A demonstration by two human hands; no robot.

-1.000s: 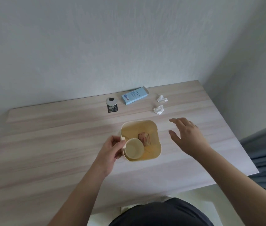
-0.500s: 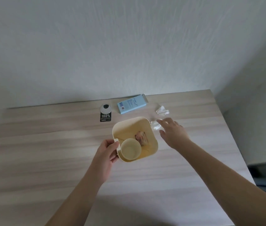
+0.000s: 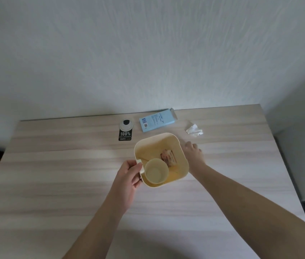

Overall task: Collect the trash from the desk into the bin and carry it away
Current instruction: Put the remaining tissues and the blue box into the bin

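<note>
A cream square bin (image 3: 154, 146) stands on the wooden desk (image 3: 63, 165). Inside it lie a paper cup (image 3: 156, 173) and a brown crumpled wrapper (image 3: 168, 157). My left hand (image 3: 130, 173) grips the bin's left rim. My right hand (image 3: 192, 153) is down on the desk just right of the bin, its fingers curled over the spot where a crumpled tissue lay; that tissue is hidden under them. Another white crumpled tissue (image 3: 194, 130) lies beyond the right hand. A light blue box (image 3: 157, 122) and a black "100%" tag (image 3: 125, 132) lie behind the bin.
The desk's back edge meets a white wall (image 3: 148, 53). On the right the desk ends near a corner wall (image 3: 297, 139). Bare wood stretches across the near and left parts of the desk.
My right hand moved forward past the bin's right side and came down over the nearer tissue, which no longer shows. The view shifted closer. My left hand kept its hold on the bin.
</note>
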